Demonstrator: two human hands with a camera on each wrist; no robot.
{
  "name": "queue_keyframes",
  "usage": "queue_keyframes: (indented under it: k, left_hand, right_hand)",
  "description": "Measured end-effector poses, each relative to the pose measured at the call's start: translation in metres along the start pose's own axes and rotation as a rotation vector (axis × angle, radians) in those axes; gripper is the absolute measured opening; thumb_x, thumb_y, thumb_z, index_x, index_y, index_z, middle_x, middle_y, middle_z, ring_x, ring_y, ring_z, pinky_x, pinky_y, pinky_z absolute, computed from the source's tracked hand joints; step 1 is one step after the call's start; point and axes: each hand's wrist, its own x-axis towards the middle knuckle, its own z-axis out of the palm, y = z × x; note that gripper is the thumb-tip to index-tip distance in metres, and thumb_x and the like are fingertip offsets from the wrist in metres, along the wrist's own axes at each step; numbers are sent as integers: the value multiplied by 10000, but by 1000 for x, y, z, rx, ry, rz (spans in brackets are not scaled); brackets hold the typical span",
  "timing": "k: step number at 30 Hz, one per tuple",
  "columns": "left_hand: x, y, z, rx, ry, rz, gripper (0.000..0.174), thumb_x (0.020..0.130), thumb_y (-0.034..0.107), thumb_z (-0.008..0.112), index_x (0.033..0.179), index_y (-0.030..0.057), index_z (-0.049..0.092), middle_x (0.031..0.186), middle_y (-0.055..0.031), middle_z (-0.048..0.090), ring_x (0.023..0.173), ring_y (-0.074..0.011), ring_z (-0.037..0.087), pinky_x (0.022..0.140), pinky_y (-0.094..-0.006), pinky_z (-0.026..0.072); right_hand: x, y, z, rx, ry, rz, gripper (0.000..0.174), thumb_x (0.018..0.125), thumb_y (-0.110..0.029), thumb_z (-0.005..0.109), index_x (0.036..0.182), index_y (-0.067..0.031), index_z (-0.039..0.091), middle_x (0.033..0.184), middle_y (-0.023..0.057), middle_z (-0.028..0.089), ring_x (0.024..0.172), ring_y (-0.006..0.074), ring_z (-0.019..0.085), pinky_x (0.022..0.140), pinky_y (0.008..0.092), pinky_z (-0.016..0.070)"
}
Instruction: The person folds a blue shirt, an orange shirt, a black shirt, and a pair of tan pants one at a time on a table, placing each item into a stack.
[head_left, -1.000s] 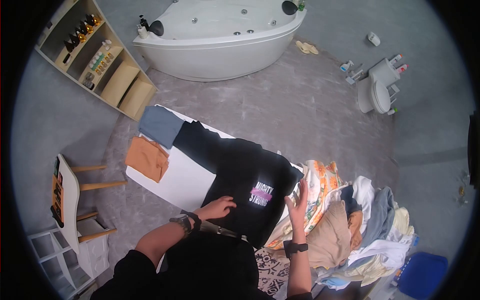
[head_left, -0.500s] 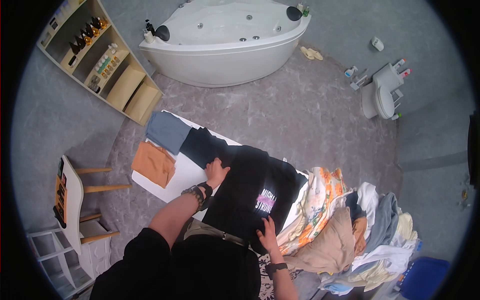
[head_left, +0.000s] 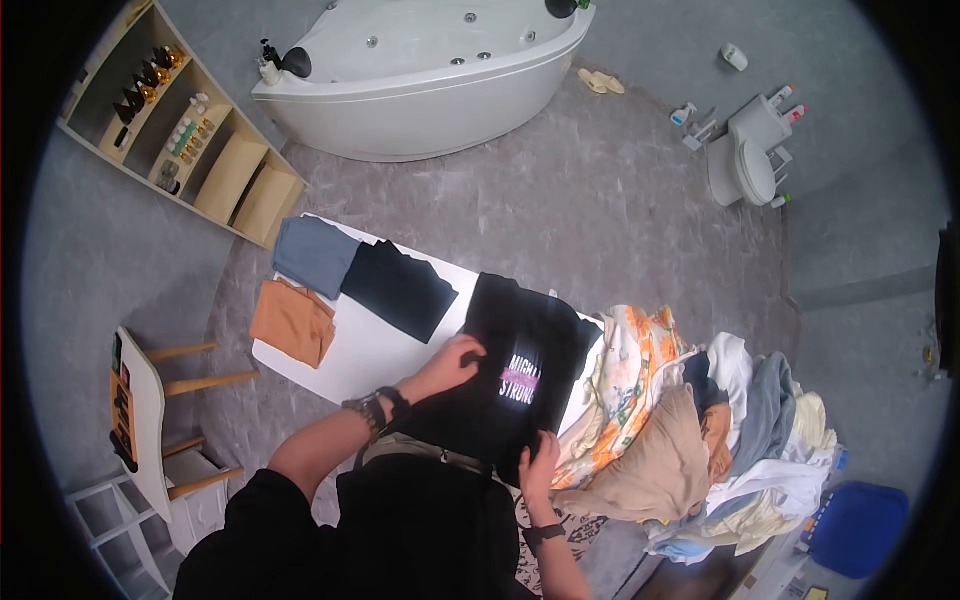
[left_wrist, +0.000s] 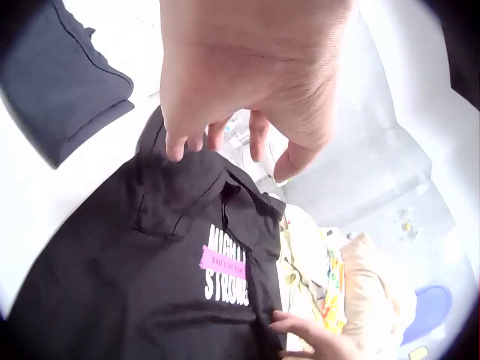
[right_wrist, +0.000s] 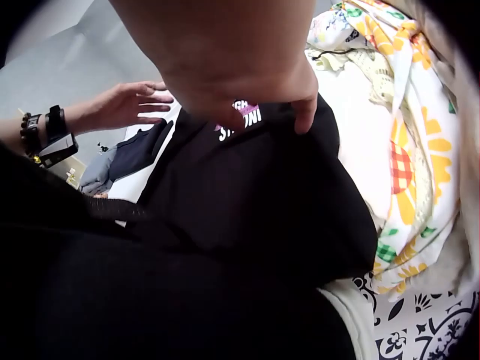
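A black printed garment [head_left: 490, 330] lies on the white table [head_left: 385, 350], its white lettering and pink stripe facing up. Over its left side hovers my left hand [head_left: 446, 368], fingers loosely bent and holding nothing; the left wrist view shows this hand [left_wrist: 247, 82] above the cloth. My right hand [head_left: 540, 466] rests at the garment's lower right edge, fingers spread on the fabric; in the right wrist view the hand [right_wrist: 240, 75] hides part of the lettering. A folded black garment [head_left: 400, 290] lies separately to the left.
Folded grey-blue cloth [head_left: 314, 255] and orange cloth [head_left: 292, 322] lie at the table's left end. A heap of loose clothes, with a floral piece [head_left: 625, 390] and a beige piece [head_left: 655, 465], fills the right. A chair [head_left: 148, 410] stands at left.
The printed garment's left part has come away from the folded black one, leaving white table between them. My left hand moved off the black cloth towards the print; my right hand went down to the lower edge.
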Motion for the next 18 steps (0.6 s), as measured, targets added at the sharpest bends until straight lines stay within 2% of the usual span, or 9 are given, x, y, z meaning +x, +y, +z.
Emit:
queue_keyframes:
  k: [3, 5, 9, 11, 12, 15, 16, 17, 18]
  left_hand:
    - [-69, -39, 10, 167, 232, -203, 249, 781, 84, 634, 1007, 16, 552, 1036, -197, 524, 1003, -355, 526, 851, -428, 447]
    - [-120, -54, 24, 308, 291, -434, 313, 761, 97, 672, 1022, -11, 537, 1040, -208, 547, 1044, -402, 503, 900, -454, 438]
    - [-163, -42, 35, 444, 161, -577, 314, 766, 148, 697, 994, -20, 564, 1048, -211, 547, 1066, -408, 491, 919, -462, 426]
    - [-166, -32, 31, 539, -17, -546, 337, 752, 208, 728, 948, -32, 594, 983, -216, 575, 1026, -412, 521, 896, -493, 440]
    - [-164, -28, 29, 536, -18, -547, 337, 752, 208, 728, 948, -32, 594, 983, -216, 575, 1026, -412, 521, 896, -493, 440]
    - [-157, -25, 22, 446, -133, -603, 341, 771, 215, 711, 949, -60, 616, 895, -183, 628, 909, -331, 609, 814, -449, 488]
    - [-158, -29, 17, 124, -131, -655, 370, 770, 195, 695, 1006, -75, 604, 912, -179, 644, 879, -287, 625, 787, -414, 501]
    - [-160, -36, 12, -198, -126, -695, 405, 769, 176, 678, 1062, -90, 591, 928, -174, 660, 849, -242, 641, 760, -380, 515]
    - [-163, -43, 8, -242, -49, -694, 407, 801, 180, 636, 1105, -86, 591, 996, -144, 671, 893, -177, 628, 790, -316, 503]
  right_hand:
    - [-21, 15, 0, -61, 41, 179, 538, 831, -93, 645, 1295, 30, 403, 1271, 236, 454, 1180, 418, 440, 1009, 444, 381]
    - [-37, 29, 8, -93, 53, 198, 602, 810, -125, 696, 1295, 45, 381, 1224, 244, 482, 1137, 420, 466, 969, 449, 401]
    - [-45, 35, 16, -144, 13, 179, 588, 786, -164, 740, 1244, 22, 423, 1100, 245, 565, 1027, 415, 546, 869, 448, 460]
    - [-45, 47, 28, -109, -102, 364, 563, 775, -162, 751, 1210, 5, 436, 931, 225, 612, 883, 417, 584, 798, 457, 484]
    - [-45, 53, 32, -53, -49, 317, 459, 797, -170, 728, 1134, 15, 478, 823, 221, 622, 804, 423, 590, 762, 453, 493]
    - [-42, 82, 34, 41, -100, 243, 366, 829, -178, 688, 1068, 36, 512, 839, 238, 621, 798, 398, 587, 749, 422, 489]
    - [-38, 70, 19, 111, -172, 345, 279, 892, -219, 639, 1017, 19, 563, 902, 163, 646, 806, 264, 588, 758, 351, 471]
    - [-38, 74, 16, 110, -171, 343, 279, 892, -219, 639, 1017, 19, 563, 902, 163, 646, 806, 264, 588, 758, 351, 471]
    - [-38, 77, 12, 339, -18, 405, 324, 913, -249, 618, 1072, 27, 561, 940, 136, 632, 853, 230, 573, 788, 338, 463]
